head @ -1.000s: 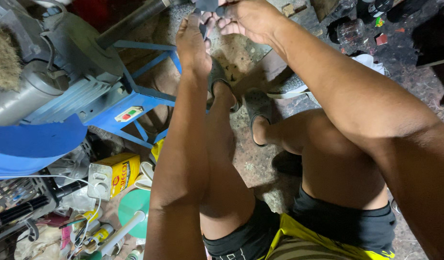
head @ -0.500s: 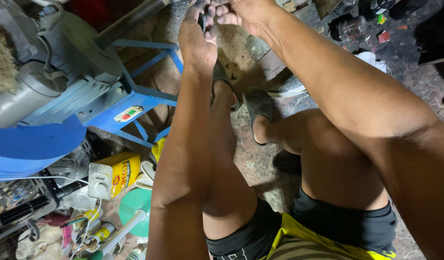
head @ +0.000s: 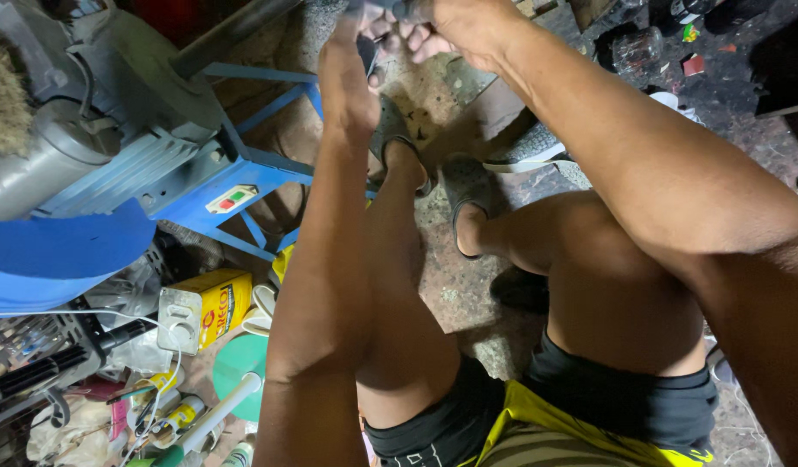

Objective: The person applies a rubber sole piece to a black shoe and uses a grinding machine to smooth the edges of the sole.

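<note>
Dark small object [head: 399, 10] at top frame edge, pinched in my right hand [head: 455, 26], fingers curled round it; kind unclear, mostly cropped. My left hand [head: 347, 82] stretched out just beside it, fingertips out of frame, so grip cannot tell. Blue metal stand [head: 243, 177] left of arms; grey sandals [head: 464, 186] on concrete floor [head: 468, 294] below.

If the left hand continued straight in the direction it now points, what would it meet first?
The left hand points up and away, toward the right hand. It would probably meet the small dark object held between them first, though depth is unclear there.
</note>
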